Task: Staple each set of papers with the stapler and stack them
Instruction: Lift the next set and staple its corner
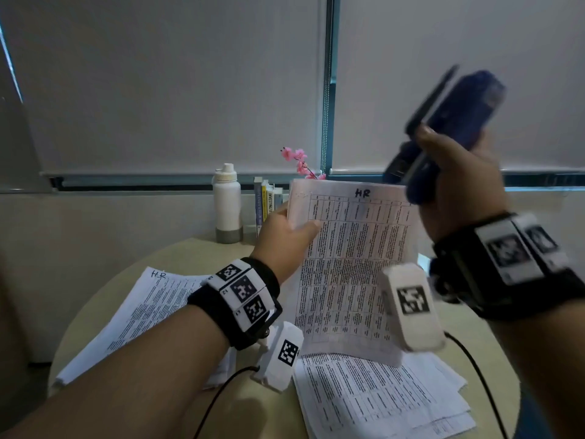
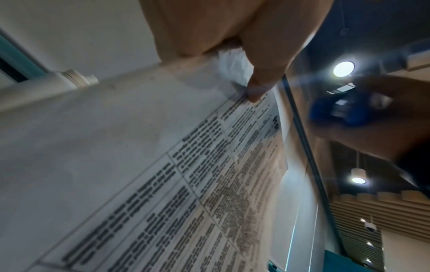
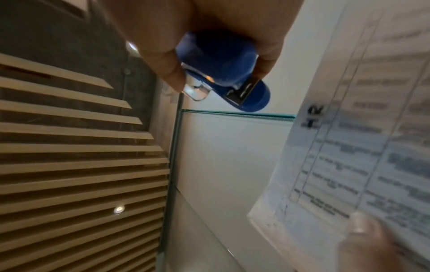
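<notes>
A set of white printed papers [image 1: 351,267], covered in a table of small text with "HR" handwritten at the top, is held nearly upright above a round beige table [image 1: 177,258], its long axis running up and down. The left hand [image 1: 286,231] pinches the set near its top left corner, thumb on the front, fingers behind. On the table lie two more lots of printed sheets: a pile at the left [image 1: 142,315] and a looser, fanned pile at the right [image 1: 383,397]. The right hand [image 1: 459,175] is raised above and just to the right of the set's top edge, its fingers wrapped around a blue plastic stapler [image 1: 449,128]. The stapler points up and away, clear of the paper, and is blurred. The top left corner lies down and to the left of it, so the stapler likely has to swing across to bite there. Behind stand a white bottle [image 1: 226,201], some books [image 1: 266,201] and pink flowers [image 1: 299,161].
</notes>
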A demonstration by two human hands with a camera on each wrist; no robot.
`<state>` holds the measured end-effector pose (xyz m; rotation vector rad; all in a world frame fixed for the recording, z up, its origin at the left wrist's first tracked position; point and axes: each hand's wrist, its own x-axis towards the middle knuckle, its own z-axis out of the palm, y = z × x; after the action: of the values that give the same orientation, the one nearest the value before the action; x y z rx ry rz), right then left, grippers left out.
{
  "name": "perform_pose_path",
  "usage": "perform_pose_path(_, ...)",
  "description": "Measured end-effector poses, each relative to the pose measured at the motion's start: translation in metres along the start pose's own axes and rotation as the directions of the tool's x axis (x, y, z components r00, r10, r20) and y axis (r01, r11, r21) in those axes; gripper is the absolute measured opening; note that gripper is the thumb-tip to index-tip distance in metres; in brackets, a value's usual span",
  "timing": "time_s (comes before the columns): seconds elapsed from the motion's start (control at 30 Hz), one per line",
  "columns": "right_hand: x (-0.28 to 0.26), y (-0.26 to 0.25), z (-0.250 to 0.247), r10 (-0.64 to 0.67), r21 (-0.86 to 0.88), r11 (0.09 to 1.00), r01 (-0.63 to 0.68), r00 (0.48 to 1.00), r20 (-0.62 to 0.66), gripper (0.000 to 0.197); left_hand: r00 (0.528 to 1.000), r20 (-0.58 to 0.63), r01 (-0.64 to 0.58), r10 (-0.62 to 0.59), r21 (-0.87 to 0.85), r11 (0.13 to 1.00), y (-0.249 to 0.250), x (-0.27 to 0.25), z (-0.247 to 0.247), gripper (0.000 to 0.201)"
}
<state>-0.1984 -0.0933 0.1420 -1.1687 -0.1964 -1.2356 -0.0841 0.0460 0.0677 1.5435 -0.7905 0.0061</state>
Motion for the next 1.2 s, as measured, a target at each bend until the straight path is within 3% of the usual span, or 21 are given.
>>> perform_pose_path(0.1,0.014,0.012,0.033,0.143,-0.039,0.989,-0.142,0.989,0.032,0.013,0.999,0.016,-0.038,0.037,0.017,0.999,0.000,-0.001,0.004,0.015)
perform_pose_path(0.17,0.014,0.022,0.047,0.174,-0.102,0.980,-0.169,0.984,0.037,0.010,0.996,0.037,-0.079,0.078,0.037,0.996,0.000,-0.003,0.005,0.012)
perform_pose_path(0.23,0.010,0.028,0.057,0.193,-0.140,0.973,-0.182,0.978,0.077,0.010,0.994,0.053,-0.099,0.097,0.036,0.994,-0.002,-0.003,0.005,0.022)
perform_pose_path(0.33,0.005,0.034,0.064,0.190,-0.246,0.958,-0.148,0.969,0.160,0.011,0.995,0.040,-0.089,0.086,0.067,0.994,-0.003,-0.001,0.006,0.029)
perform_pose_path(0.53,-0.003,0.036,0.075,0.152,-0.335,0.939,-0.080,0.969,0.194,0.017,0.993,0.019,-0.113,0.112,0.008,0.994,-0.008,-0.002,0.008,0.044)
perform_pose_path(0.77,-0.006,0.036,0.082,0.106,-0.418,0.909,-0.015,0.975,0.196,0.021,0.985,0.009,-0.175,0.175,0.005,0.985,0.002,-0.005,0.006,0.025)
perform_pose_path(0.83,-0.003,0.028,0.085,0.084,-0.407,0.914,0.009,0.974,0.211,0.020,0.979,0.046,-0.198,0.197,0.020,0.980,0.011,-0.005,0.003,0.013)
perform_pose_path(0.9,0.002,0.020,0.089,0.073,-0.402,0.915,0.022,0.973,0.218,0.021,0.972,0.101,-0.218,0.213,0.040,0.975,0.020,-0.003,-0.001,0.016)
perform_pose_path(1.07,0.008,0.018,0.090,0.137,-0.478,0.878,-0.022,0.969,0.207,0.028,0.974,0.148,-0.175,0.172,0.009,0.985,0.027,-0.006,0.000,0.020)
perform_pose_path(1.2,0.010,0.040,0.085,0.294,-0.607,0.782,-0.141,0.942,0.160,0.031,0.984,0.170,-0.063,0.062,0.001,0.998,0.016,-0.009,0.003,0.016)
